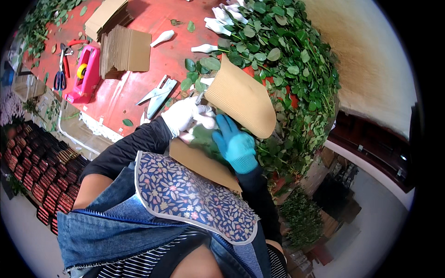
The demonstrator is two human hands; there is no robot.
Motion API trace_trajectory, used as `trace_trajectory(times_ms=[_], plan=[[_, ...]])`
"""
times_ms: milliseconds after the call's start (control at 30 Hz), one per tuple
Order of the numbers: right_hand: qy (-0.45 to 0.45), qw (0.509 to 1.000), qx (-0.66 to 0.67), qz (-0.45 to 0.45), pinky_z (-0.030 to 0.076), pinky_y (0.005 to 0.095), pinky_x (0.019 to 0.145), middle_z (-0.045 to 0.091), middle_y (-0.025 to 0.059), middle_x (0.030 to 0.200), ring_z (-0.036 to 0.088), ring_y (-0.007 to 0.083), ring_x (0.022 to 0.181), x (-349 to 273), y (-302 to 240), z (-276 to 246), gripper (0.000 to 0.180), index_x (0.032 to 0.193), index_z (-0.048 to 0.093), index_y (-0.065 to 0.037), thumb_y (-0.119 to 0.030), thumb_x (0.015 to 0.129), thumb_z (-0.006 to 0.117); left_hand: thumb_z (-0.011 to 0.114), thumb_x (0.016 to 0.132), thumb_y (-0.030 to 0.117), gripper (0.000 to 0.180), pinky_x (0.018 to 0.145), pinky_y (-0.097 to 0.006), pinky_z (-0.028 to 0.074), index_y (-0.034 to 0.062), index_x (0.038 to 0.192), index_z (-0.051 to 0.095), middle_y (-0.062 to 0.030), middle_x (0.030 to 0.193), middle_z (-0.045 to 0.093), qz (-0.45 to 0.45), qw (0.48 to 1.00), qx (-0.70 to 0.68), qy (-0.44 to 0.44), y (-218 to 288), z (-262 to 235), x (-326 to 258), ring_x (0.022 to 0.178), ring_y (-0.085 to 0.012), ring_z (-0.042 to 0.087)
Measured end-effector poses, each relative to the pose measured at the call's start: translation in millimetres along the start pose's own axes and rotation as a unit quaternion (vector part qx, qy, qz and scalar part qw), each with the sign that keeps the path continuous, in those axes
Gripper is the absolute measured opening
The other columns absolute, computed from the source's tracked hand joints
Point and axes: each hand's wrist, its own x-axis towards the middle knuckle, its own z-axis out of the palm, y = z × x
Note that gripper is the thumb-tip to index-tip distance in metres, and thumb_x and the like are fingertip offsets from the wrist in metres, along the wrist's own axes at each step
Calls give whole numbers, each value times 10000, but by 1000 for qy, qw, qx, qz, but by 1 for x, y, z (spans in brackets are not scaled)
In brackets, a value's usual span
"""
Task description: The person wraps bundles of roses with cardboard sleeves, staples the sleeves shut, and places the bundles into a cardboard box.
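Observation:
My left hand (181,116), in a white glove, is closed at the middle, its fingers curled beside a small metallic piece (200,97). What it grips is hidden. Pale, sleeved flower buds (206,122) show just under its fingers. To its right, my right hand (235,144), in a teal knitted glove, has its fingers stretched out over green leaves. A corrugated cardboard sheet (241,97) curves above both hands. Another cardboard piece (204,166) lies between my hands and my floral apron. Left of the sheet, a light blue stapler (161,98) rests on the red table.
Leafy stems (282,51) with white-sleeved buds (218,26) pile up at the right. Stacked cardboard (125,51), a pink tape dispenser (84,76), scissors (60,76) and red-handled pruners (66,58) sit at the far left of the red table (178,60). A loose sleeved bud (162,38) lies near the stack.

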Motion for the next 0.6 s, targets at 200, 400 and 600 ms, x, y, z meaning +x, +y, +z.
trace_trajectory(times_ms=[200, 400, 600], plan=[[51, 997, -65, 9, 539, 489, 724, 646, 188, 1143, 662, 377, 905, 6, 16, 10, 330, 1218, 593, -82, -233, 925, 596, 553, 964, 174, 185, 611, -286, 460, 25, 1073, 573, -49, 783, 562, -181, 972, -144, 47, 7, -3, 2, 687, -126, 560], [84, 993, -80, 9, 549, 524, 659, 551, 306, 1234, 668, 423, 769, 15, 33, 69, 532, 1355, 495, -54, -229, 877, 650, 591, 934, 160, 128, 660, -315, 471, 39, 975, 593, -80, 841, 559, -117, 979, -154, 59, -32, 12, -8, 754, -198, 589], [131, 990, -53, 22, 521, 502, 597, 600, 259, 1159, 650, 407, 754, 6, 35, 78, 476, 1353, 501, -67, -209, 909, 597, 764, 793, 230, 396, 837, -336, 498, 19, 1117, 679, -113, 1030, 574, -94, 983, -117, 101, 1, -2, -9, 957, -243, 596]])
